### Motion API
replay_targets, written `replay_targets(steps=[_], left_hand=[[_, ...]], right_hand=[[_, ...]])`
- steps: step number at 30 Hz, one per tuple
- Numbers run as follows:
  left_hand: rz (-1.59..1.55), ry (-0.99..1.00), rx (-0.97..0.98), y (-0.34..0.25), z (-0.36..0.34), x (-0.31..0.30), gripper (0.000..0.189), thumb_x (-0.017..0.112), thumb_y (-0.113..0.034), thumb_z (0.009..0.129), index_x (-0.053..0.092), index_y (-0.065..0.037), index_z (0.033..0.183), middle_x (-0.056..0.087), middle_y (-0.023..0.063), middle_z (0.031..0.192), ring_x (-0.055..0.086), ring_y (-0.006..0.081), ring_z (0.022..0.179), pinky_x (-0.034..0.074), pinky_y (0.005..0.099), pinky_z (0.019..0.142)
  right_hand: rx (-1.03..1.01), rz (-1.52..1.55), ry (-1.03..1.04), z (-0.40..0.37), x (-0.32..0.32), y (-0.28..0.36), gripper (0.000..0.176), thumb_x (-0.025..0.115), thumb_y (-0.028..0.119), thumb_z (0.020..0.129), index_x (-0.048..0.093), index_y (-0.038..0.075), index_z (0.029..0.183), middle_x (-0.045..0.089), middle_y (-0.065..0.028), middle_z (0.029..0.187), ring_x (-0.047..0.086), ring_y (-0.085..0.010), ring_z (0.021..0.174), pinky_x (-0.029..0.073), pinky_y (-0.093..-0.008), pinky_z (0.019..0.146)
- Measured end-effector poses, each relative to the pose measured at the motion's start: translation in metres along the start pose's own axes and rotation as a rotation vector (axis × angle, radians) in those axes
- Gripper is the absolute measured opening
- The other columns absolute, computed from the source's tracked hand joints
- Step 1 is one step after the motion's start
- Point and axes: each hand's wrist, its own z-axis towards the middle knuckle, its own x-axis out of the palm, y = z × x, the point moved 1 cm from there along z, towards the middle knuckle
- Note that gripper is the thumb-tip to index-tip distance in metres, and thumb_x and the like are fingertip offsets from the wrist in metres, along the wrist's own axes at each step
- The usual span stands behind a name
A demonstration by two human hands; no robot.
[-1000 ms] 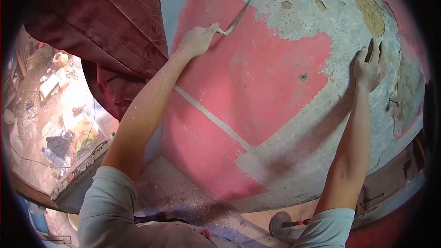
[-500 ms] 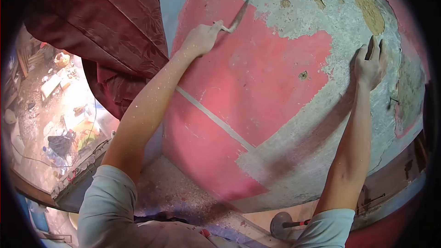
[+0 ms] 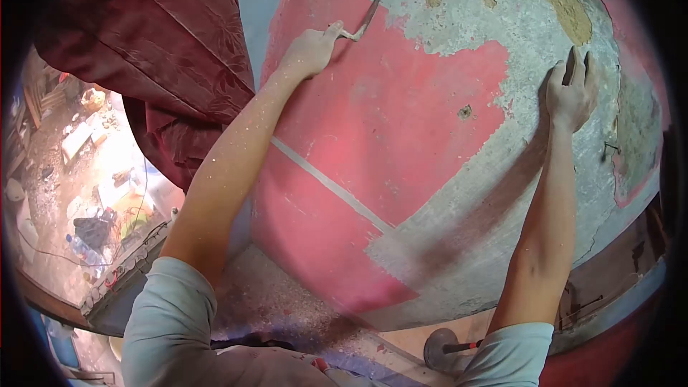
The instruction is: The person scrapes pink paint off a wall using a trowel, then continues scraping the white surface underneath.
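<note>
My left hand (image 3: 309,52) is closed around the handle of a small pointed trowel (image 3: 373,11). The handle is hidden in my fist, while the bent neck and narrow blade show. The blade's tip lies at the edge between the pink paint (image 3: 387,93) and the bare grey patch (image 3: 466,21) of the wall. Over on the right, my right hand (image 3: 571,93) rests on the grey part with fingers spread and nothing in them. Its fingertips are just below a tan, crumbly hollow (image 3: 567,11).
A dark red patterned curtain (image 3: 150,36) hangs at the upper left. Beyond a rough ledge (image 3: 129,272), rubble and litter (image 3: 93,222) cover bright ground. A nail (image 3: 611,147) sticks out of the wall at right. Below stands a round-headed tool (image 3: 438,350) with a dark handle.
The whole view has shifted slightly, moving the wall left and up. The trowel tip sits a little higher along the paint edge. My right hand keeps its place on the wall.
</note>
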Motion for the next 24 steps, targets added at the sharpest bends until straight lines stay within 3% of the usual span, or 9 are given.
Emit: replay_targets(steps=[4, 9, 12, 16, 17, 18, 20, 23, 24], left_hand=[[-0.112, 0.048, -0.159, -0.011, -0.010, 0.000, 0.070, 0.032, -0.064, 0.105, 0.073, -0.011, 0.126, 0.072, 0.0292, 0.100, 0.071, 0.0436, 0.098, 0.052, 0.0501, 0.090], [0.007, -0.074, -0.013, -0.007, -0.004, -0.001, 0.071, 0.034, -0.065, 0.104, 0.075, -0.011, 0.122, 0.073, 0.0281, 0.100, 0.071, 0.0417, 0.099, 0.050, 0.0501, 0.092], [-0.057, -0.022, -0.122, -0.005, -0.006, 0.002, 0.070, 0.034, -0.065, 0.103, 0.075, -0.011, 0.122, 0.073, 0.0287, 0.100, 0.070, 0.0427, 0.099, 0.050, 0.0503, 0.092], [-0.067, -0.018, 0.011, 0.006, -0.006, 0.031, 0.066, 0.033, -0.062, 0.105, 0.073, -0.013, 0.124, 0.070, 0.0319, 0.104, 0.066, 0.0484, 0.103, 0.050, 0.0506, 0.093], [0.059, -0.139, 0.372, 0.017, -0.014, 0.044, 0.062, 0.033, -0.059, 0.106, 0.073, -0.016, 0.126, 0.068, 0.0317, 0.109, 0.064, 0.0499, 0.107, 0.049, 0.0507, 0.095], [0.017, 0.003, 0.166, -0.001, -0.038, 0.037, 0.059, 0.033, -0.058, 0.107, 0.073, -0.019, 0.126, 0.067, 0.0310, 0.112, 0.063, 0.0498, 0.110, 0.049, 0.0510, 0.097], [0.064, -0.155, 0.306, 0.025, -0.031, 0.051, 0.063, 0.035, -0.057, 0.108, 0.074, -0.008, 0.112, 0.056, 0.0217, 0.068, 0.059, 0.0336, 0.070, 0.047, 0.0448, 0.076], [0.056, 0.015, 0.098, 0.011, -0.037, 0.030, 0.060, 0.033, -0.058, 0.107, 0.073, -0.017, 0.124, 0.068, 0.0315, 0.111, 0.062, 0.0487, 0.110, 0.049, 0.0510, 0.096], [0.032, 0.011, 0.034, 0.015, -0.037, 0.028, 0.060, 0.033, -0.057, 0.107, 0.073, -0.017, 0.123, 0.068, 0.0318, 0.110, 0.062, 0.0491, 0.110, 0.049, 0.0516, 0.096]], right_hand=[[0.016, 0.021, 0.002, 0.000, 0.001, 0.000, 0.045, 0.062, 0.038, 0.094, 0.067, 0.028, 0.137, 0.055, -0.0067, 0.152, 0.049, -0.0295, 0.142, 0.037, -0.0455, 0.118], [-0.006, 0.018, -0.014, 0.001, 0.002, -0.002, 0.045, 0.063, 0.037, 0.093, 0.068, 0.028, 0.136, 0.055, -0.0067, 0.152, 0.047, -0.0300, 0.143, 0.036, -0.0459, 0.119], [0.002, 0.011, -0.006, -0.001, 0.001, -0.002, 0.043, 0.064, 0.037, 0.093, 0.069, 0.027, 0.135, 0.056, -0.0067, 0.152, 0.050, -0.0295, 0.141, 0.038, -0.0450, 0.118], [-0.004, 0.021, -0.027, 0.000, 0.000, -0.002, 0.042, 0.064, 0.037, 0.093, 0.069, 0.027, 0.134, 0.056, -0.0062, 0.151, 0.052, -0.0290, 0.139, 0.039, -0.0444, 0.116], [-0.004, -0.004, -0.023, -0.001, 0.001, -0.002, 0.042, 0.064, 0.036, 0.093, 0.069, 0.027, 0.134, 0.056, -0.0056, 0.151, 0.052, -0.0288, 0.139, 0.040, -0.0444, 0.116], [-0.001, 0.016, -0.029, 0.000, 0.002, -0.003, 0.042, 0.063, 0.037, 0.093, 0.069, 0.027, 0.134, 0.056, -0.0056, 0.151, 0.052, -0.0288, 0.139, 0.039, -0.0445, 0.116], [0.002, 0.048, -0.030, -0.001, 0.001, -0.004, 0.042, 0.063, 0.037, 0.093, 0.069, 0.027, 0.134, 0.057, -0.0056, 0.151, 0.051, -0.0289, 0.139, 0.039, -0.0446, 0.117], [0.024, 0.012, -0.011, -0.001, 0.001, -0.004, 0.043, 0.061, 0.039, 0.094, 0.069, 0.028, 0.135, 0.055, -0.0051, 0.152, 0.049, -0.0284, 0.142, 0.036, -0.0441, 0.119], [0.027, 0.024, -0.001, -0.002, 0.001, -0.003, 0.043, 0.061, 0.039, 0.094, 0.068, 0.028, 0.135, 0.054, -0.0048, 0.153, 0.048, -0.0282, 0.142, 0.035, -0.0440, 0.120]])
